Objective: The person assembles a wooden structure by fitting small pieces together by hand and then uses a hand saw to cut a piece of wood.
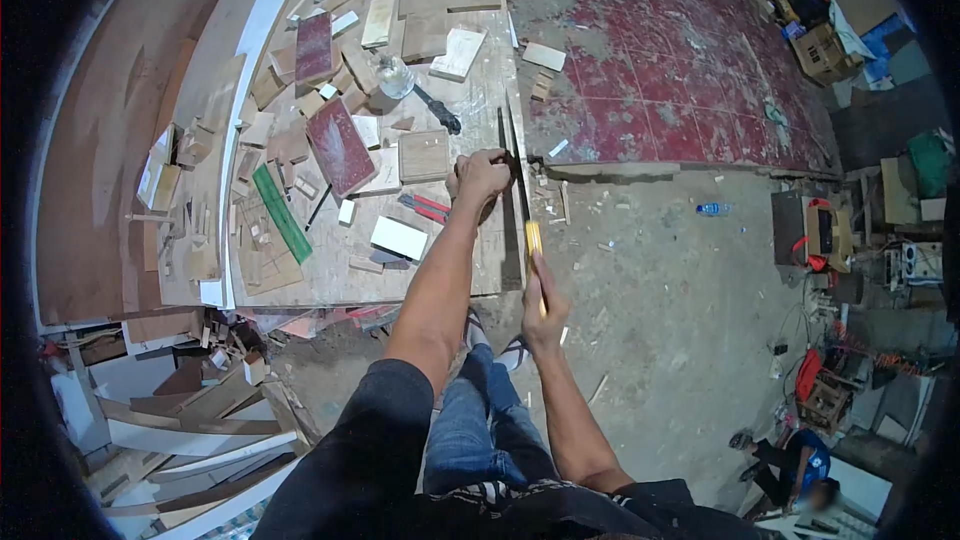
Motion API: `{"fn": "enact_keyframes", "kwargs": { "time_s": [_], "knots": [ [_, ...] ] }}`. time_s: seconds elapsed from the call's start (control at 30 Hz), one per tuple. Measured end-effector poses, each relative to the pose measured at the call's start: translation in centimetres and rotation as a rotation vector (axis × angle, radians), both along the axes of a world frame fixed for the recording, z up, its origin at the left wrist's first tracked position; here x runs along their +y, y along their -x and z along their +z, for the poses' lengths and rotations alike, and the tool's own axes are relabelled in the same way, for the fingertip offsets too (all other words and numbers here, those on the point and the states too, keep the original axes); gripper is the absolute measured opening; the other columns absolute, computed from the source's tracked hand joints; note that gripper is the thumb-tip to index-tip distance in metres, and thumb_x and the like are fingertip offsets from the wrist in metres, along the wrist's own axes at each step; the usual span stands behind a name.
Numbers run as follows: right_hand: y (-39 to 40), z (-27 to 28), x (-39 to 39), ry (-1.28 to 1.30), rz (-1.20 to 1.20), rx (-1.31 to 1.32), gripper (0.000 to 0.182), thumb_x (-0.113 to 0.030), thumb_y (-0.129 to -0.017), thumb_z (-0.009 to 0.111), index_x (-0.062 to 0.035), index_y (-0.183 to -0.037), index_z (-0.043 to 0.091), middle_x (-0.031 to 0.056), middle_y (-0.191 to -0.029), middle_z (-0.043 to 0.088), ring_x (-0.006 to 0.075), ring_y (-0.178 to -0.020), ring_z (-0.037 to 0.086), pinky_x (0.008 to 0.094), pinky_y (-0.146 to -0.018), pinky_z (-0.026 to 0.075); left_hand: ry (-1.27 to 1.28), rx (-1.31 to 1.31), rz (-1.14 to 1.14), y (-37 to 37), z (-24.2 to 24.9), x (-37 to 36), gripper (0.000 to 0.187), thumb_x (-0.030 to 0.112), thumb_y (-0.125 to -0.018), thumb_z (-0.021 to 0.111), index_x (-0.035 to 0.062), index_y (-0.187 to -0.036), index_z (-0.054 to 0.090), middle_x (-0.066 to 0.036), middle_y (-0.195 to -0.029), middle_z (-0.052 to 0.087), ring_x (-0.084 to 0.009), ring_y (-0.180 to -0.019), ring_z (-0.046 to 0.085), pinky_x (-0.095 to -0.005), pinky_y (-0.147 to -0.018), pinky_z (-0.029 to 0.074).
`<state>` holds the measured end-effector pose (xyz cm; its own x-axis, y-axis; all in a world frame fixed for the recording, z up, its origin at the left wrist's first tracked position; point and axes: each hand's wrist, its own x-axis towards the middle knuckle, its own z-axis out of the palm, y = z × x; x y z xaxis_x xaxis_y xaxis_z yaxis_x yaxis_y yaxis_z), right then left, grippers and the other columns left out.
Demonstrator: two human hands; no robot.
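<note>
Scrap wood (200, 435) crowds the lower left, long pale strips jumbled beneath a broad brown panel (100, 150) that fills the far edge. On to the desk (487, 250), and it's a busy one: a green strip (283, 212) lies aslant at the near end, offcuts scattered all around it. Just right of that come two maroon blocks, one nearer (341, 147), one farther back (314, 47), then a clear jar (394, 77) with a black-handled tool (437, 110) right beside it. Closer in, a white block (399, 237) sits near a red-handled tool (430, 208), with a square wooden block (424, 155) beyond.

Now the left hand (484, 176), down at the desk's right edge, fingers curled, right up beside the blade! That grip is over something dark, but the hand covers it; can't tell how far it is closed or what it has. Next to it, the handsaw (533, 237), its dark blade pointing away along the desk's edge, yellow handle toward the body. And the right hand (545, 310) has that handle, grip wrapped firmly round it.

Over to the right, a worn maroon platform (680, 90), a blue bottle (713, 209) lying on the concrete floor (650, 290), and a person (800, 465) low in the corner.
</note>
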<state>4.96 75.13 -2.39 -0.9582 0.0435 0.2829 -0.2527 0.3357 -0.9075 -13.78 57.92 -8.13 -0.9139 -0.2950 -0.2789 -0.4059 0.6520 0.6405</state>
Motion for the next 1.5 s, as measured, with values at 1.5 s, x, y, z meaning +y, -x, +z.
{"fn": "enact_keyframes", "kwargs": {
  "time_s": [1.5],
  "knots": [
    [-0.8, -0.3, 0.6, 0.099, 0.067, -0.046, 0.039, -0.01, -0.09, 0.058, 0.0046, -0.126, 0.06, 0.0242, -0.119, 0.065, 0.0307, -0.11, 0.065, 0.0366, -0.096, 0.048, 0.028, -0.108, -0.051, 0.4, 1.4, 0.1, 0.043, 0.035, -0.073, 0.06, 0.0334, -0.115, 0.07, -0.008, -0.117, 0.069, -0.0347, -0.114, 0.06, -0.0416, -0.104, 0.043]
  ]
}}
